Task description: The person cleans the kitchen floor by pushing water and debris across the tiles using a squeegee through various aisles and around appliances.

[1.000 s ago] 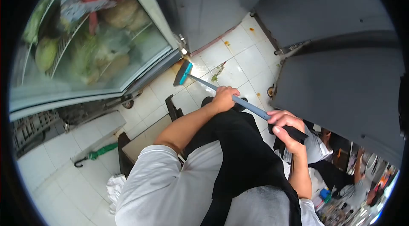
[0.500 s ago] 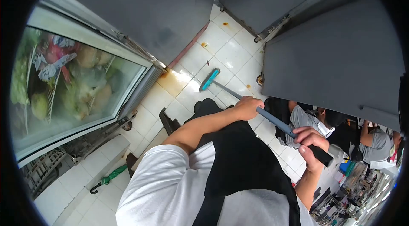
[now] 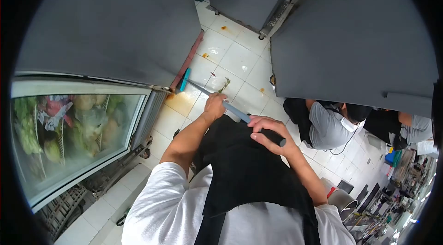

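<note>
A broom with a teal head (image 3: 185, 79) rests on the tiled floor against the red base edge of the left grey cabinet. My left hand (image 3: 215, 105) is wrapped round the middle of its grey handle. Near the black grip at the handle's upper end, my right hand (image 3: 270, 133) holds the handle with fingers and thumb. Green plant scraps (image 3: 224, 84) lie on the tiles to the right of the broom head. A brown, wet stain (image 3: 182, 102) spreads just below the head.
A glass-door fridge (image 3: 87, 129) with vegetables stands at the left. Grey cabinets (image 3: 350, 42) rise at the right and top. Two people in grey shirts, one (image 3: 330, 125) closer, are at the right. Beyond them are a metal bin (image 3: 339, 199) and cluttered shelves.
The broom head has moved left across the floor to the cabinet's base edge. Both my hands have shifted left with the handle. The view has turned, showing more of the people at the right.
</note>
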Action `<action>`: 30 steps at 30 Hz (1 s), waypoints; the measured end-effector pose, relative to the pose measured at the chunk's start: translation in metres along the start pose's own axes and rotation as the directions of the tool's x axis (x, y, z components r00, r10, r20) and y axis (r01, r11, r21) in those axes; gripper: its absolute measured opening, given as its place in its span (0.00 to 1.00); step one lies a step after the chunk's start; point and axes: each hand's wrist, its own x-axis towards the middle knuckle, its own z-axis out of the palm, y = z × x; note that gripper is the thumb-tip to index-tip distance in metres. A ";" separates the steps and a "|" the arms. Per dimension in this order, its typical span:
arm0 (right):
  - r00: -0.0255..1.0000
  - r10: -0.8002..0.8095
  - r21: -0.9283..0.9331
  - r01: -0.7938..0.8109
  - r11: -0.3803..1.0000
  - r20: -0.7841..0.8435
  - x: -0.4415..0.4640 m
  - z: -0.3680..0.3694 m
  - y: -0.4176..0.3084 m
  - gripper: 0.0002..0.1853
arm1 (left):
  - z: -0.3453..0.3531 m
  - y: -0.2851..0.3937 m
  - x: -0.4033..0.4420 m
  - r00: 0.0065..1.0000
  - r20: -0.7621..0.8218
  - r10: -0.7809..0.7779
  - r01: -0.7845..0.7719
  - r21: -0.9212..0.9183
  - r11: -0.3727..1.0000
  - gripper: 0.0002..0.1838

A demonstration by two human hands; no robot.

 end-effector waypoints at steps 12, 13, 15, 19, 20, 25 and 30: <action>0.917 0.115 -0.060 -0.149 0.987 -0.382 -0.085 -0.077 -0.088 0.07 | 0.015 0.161 0.013 0.803 0.418 0.425 -0.352 -0.243 0.904 0.09; 0.899 0.101 -0.035 -0.128 0.991 -0.425 -0.085 -0.075 -0.091 0.08 | 0.003 0.163 0.013 0.796 0.430 0.426 -0.354 -0.241 0.904 0.09; 0.885 0.121 0.013 -0.129 0.992 -0.449 -0.080 -0.066 -0.089 0.08 | -0.020 0.154 0.014 0.807 0.411 0.425 -0.376 -0.197 0.905 0.07; 0.938 0.194 0.158 -0.153 0.975 -0.288 -0.050 -0.041 -0.054 0.08 | -0.038 0.082 0.025 0.878 0.317 0.358 -0.331 -0.139 0.933 0.09; 0.907 0.270 0.265 -0.187 0.946 -0.323 -0.036 -0.029 -0.048 0.10 | -0.040 0.060 0.030 0.887 0.295 0.355 -0.334 -0.120 0.935 0.08; 0.791 0.366 0.385 -0.180 0.905 -0.490 0.007 0.031 -0.002 0.06 | -0.023 -0.013 0.051 0.896 0.299 0.328 -0.309 -0.111 0.945 0.06; 0.634 0.401 0.398 -0.156 0.904 -0.661 -0.009 0.055 -0.023 0.05 | -0.021 0.007 0.043 0.779 0.370 0.506 -0.421 -0.289 0.860 0.06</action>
